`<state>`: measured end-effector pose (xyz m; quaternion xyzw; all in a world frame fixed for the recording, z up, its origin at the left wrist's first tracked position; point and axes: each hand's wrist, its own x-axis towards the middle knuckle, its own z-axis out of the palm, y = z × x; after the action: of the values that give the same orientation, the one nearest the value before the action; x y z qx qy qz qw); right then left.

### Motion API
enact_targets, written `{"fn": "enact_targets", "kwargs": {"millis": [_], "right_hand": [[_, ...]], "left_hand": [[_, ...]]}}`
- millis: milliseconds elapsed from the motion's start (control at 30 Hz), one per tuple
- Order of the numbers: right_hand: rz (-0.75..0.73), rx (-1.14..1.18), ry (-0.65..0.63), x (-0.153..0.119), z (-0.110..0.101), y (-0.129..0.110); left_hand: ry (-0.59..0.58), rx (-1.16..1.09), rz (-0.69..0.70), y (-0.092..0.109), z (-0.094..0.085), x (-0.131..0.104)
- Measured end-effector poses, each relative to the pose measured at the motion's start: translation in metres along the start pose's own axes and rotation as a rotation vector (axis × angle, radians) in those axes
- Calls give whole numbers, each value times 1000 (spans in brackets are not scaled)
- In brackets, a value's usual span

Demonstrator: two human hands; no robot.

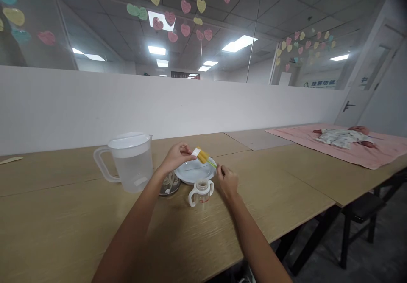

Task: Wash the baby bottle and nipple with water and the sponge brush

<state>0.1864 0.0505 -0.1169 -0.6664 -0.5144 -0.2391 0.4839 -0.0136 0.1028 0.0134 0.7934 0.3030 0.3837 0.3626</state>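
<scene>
My left hand (pixel 178 157) pinches the white end of a small piece with a yellow part (pixel 202 156), held above a white plate (pixel 193 173). From the right, my right hand (pixel 228 180) grips a thin green handle (pixel 212 163) that runs to the yellow part. Whether the yellow part is a brush head or a nipple is too small to tell. Below the hands stands an open clear bottle (pixel 202 194) with two white handles. Partly behind my left forearm is a round metal dish (pixel 170 185) with small items in it.
A large lidded pitcher (pixel 133 164) of clear liquid stands on the wooden table (pixel 63 219) at the left. At the far right, a baby doll (pixel 345 137) lies on a pink cloth (pixel 305 138). A dark stool (pixel 362 208) is beside the table.
</scene>
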Motion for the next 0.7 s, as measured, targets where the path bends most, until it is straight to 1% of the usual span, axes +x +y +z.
{"fn": "enact_targets", "kwargs": {"millis": [67, 100, 167, 233, 267, 300, 333, 400, 467, 533, 700], "right_hand": [[-71, -1, 16, -2, 1, 0], [-107, 2, 28, -3, 1, 0], [-147, -2, 62, -5, 2, 0], [-123, -18, 94, -5, 2, 1], [-98, -27, 105, -5, 2, 1], [-67, -35, 115, -5, 2, 2], [-40, -41, 121, -5, 2, 3], [-14, -42, 123, -4, 2, 4], [-11, -37, 117, -4, 2, 5], [-11, -35, 108, -4, 2, 5], [19, -25, 87, -4, 2, 5]], "left_hand": [[-3, -30, 8, 4, 2, -1], [7, 19, 7, 4, 2, -1], [87, 248, 18, 4, -2, -2], [190, 588, 19, 3, -10, -3], [207, 748, -6, 2, -16, -4], [190, 874, -48, 0, -23, -5], [142, 957, -103, -2, -29, -7], [5, 1013, -212, -7, -41, -10], [-96, 1011, -282, -14, -47, -12], [-169, 1018, -342, -20, -49, -14], [-261, 1040, -443, -28, -43, -14]]}}
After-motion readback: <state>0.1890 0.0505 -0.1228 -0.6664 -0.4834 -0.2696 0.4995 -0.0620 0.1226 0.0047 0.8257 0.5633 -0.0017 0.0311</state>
